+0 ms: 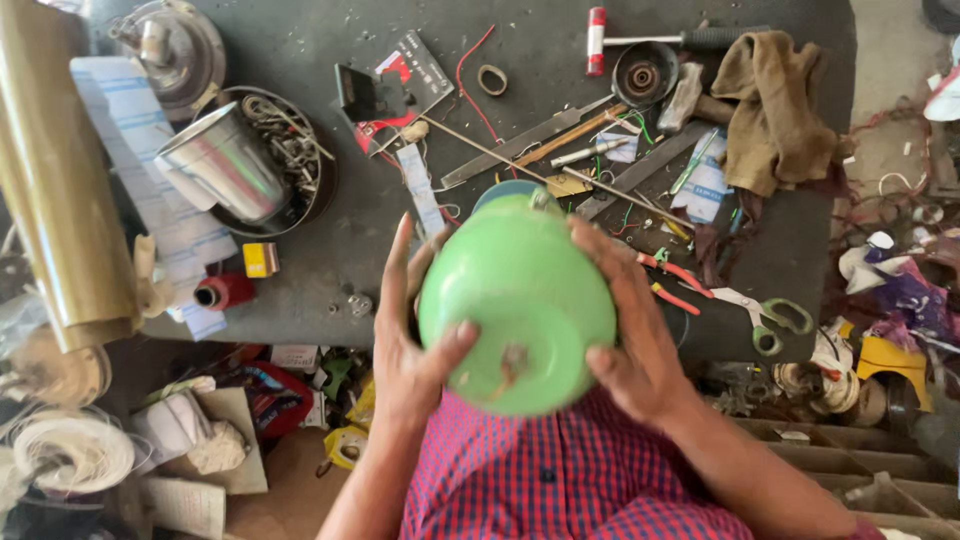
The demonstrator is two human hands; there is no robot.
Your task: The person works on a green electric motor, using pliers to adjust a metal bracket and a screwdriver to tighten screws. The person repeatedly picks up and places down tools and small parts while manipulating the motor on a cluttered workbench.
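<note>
Two bare hands clasp a round green housing (pixel 517 300) from either side, holding it up over the near edge of the dark workbench (pixel 300 50), close against the person's red checked shirt (pixel 560 480). Judging by the grip, the step in hand is turning or steadying the housing to look over its rounded end, where a brownish scuffed spot shows; a next move would call for a firm two-sided hold, so the smooth shell does not slip.

A long brass-coloured roll (pixel 55 180) lies along the bench's left edge. Toward the far right corner a crumpled tan rag (pixel 775 105) is heaped. Near the far left corner a shiny steel tumbler (pixel 225 165) leans in a dark bowl of small metal parts (pixel 300 150).

The left hand (pixel 410 330) is spread wide, fingers flat up the housing's side and thumb pressed on its near face. The right hand (pixel 630 330) is likewise spread, cupping the other side with its thumb laid on the shell.

A mallet with a red and white head (pixel 640 38) lies at the far edge. Green-handled scissors (pixel 765 318) rest near the right edge, with red-handled pliers (pixel 670 280) just beside the right hand. A red spool (pixel 225 292) and a small yellow box (pixel 260 260) sit toward the left.
</note>
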